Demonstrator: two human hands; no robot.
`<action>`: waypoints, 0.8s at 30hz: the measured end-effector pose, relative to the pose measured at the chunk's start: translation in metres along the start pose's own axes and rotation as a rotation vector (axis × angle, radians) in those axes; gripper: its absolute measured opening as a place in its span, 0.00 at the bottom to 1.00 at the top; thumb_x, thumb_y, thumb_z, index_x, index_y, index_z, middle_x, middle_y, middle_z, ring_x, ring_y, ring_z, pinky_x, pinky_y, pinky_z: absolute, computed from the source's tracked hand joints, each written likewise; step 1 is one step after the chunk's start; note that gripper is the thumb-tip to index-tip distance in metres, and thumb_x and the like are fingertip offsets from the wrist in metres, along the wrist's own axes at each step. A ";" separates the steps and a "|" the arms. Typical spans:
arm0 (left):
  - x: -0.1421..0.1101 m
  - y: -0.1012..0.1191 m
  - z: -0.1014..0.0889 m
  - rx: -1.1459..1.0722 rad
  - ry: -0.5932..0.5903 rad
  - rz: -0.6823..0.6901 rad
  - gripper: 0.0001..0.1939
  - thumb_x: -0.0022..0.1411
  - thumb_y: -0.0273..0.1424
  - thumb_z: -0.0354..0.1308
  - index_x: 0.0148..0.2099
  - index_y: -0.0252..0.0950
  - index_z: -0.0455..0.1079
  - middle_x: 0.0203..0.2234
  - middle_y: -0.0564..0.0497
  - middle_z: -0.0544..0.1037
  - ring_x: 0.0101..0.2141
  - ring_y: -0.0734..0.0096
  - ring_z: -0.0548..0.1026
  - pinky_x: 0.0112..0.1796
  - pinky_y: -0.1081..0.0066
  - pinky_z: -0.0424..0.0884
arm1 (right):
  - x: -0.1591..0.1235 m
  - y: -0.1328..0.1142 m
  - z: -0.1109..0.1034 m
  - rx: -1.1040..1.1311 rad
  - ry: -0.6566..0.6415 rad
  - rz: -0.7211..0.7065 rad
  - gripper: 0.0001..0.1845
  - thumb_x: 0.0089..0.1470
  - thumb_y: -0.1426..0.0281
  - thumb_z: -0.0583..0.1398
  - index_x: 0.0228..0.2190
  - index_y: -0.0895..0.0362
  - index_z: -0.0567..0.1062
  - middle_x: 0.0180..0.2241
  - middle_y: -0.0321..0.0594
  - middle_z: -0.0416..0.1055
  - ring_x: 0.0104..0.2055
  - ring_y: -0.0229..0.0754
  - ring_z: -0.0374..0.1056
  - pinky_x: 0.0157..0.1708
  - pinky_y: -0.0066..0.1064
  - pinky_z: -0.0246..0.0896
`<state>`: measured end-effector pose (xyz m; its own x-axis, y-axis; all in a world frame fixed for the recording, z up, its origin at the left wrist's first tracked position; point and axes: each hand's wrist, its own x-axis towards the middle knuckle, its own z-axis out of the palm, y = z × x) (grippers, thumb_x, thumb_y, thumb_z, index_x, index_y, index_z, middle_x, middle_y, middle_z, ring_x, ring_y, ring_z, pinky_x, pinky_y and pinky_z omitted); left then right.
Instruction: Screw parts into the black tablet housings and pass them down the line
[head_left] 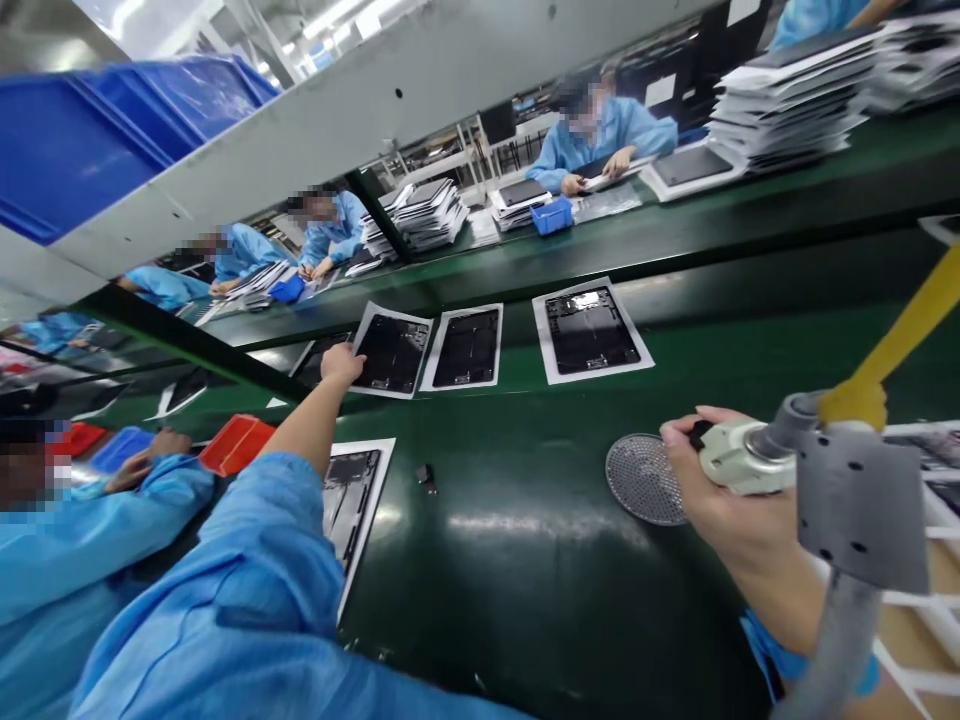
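My left hand [343, 366] is stretched out to the far side of the bench, its fingers closed on the left edge of a white sheet [375, 392] that carries a black tablet housing [391, 352]. The sheet's far corner is raised. Wrapped in my right hand [712, 500] is a pale green electric screwdriver [739, 457], its black tip end pointing left. Just left of that hand lies a round perforated metal plate [646, 480]. Two more tablet housings, one in the middle [468, 347] and one to the right [591, 330], lie on white sheets along the line.
A small black part [427, 478] lies on the green bench [525, 570]. Another tablet housing [349, 500] is partly behind my left arm. A co-worker's sleeve [112, 530] and red bin [237, 444] are at left. A grey post [859, 510] stands beside my right hand.
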<state>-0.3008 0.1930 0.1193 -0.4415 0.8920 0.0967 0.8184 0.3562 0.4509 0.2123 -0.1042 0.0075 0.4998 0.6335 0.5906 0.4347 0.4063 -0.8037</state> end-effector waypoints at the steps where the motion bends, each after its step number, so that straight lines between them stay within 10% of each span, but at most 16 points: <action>1: 0.000 -0.001 0.005 0.033 0.019 0.029 0.14 0.57 0.27 0.75 0.45 0.34 0.78 0.50 0.32 0.84 0.69 0.33 0.71 0.64 0.52 0.71 | 0.000 -0.001 -0.001 -0.006 -0.001 -0.014 0.19 0.57 0.55 0.76 0.46 0.48 0.84 0.39 0.42 0.85 0.37 0.54 0.84 0.37 0.49 0.86; 5: -0.006 0.010 0.050 0.055 -0.018 0.128 0.11 0.63 0.29 0.73 0.47 0.35 0.81 0.52 0.36 0.86 0.66 0.42 0.75 0.64 0.62 0.70 | 0.000 -0.003 -0.003 -0.008 -0.005 -0.050 0.18 0.54 0.55 0.77 0.45 0.45 0.86 0.40 0.42 0.86 0.37 0.56 0.85 0.37 0.51 0.86; 10: -0.014 0.033 0.106 -0.025 -0.171 -0.026 0.11 0.58 0.30 0.80 0.34 0.36 0.79 0.27 0.42 0.82 0.46 0.47 0.84 0.47 0.63 0.76 | 0.001 -0.004 -0.001 0.038 -0.007 -0.012 0.16 0.58 0.60 0.75 0.46 0.48 0.84 0.39 0.42 0.86 0.36 0.54 0.85 0.37 0.48 0.86; 16: -0.036 0.046 0.101 -0.321 -0.206 -0.204 0.11 0.57 0.24 0.78 0.33 0.35 0.77 0.22 0.48 0.78 0.40 0.52 0.85 0.43 0.65 0.78 | 0.013 -0.024 -0.002 -0.125 -0.016 -0.176 0.15 0.59 0.64 0.75 0.46 0.53 0.83 0.38 0.42 0.86 0.35 0.48 0.83 0.35 0.38 0.83; 24: -0.105 0.072 0.102 -0.858 -0.474 -0.387 0.12 0.69 0.15 0.66 0.52 0.27 0.81 0.35 0.40 0.88 0.40 0.57 0.89 0.52 0.59 0.88 | 0.002 0.003 -0.002 -0.042 0.016 -0.050 0.18 0.54 0.64 0.76 0.45 0.52 0.81 0.37 0.39 0.83 0.38 0.51 0.84 0.38 0.42 0.83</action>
<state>-0.1579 0.1530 0.0513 -0.2770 0.8429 -0.4614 0.0357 0.4888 0.8716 0.2163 -0.1030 0.0069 0.4887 0.6021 0.6314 0.4900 0.4094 -0.7696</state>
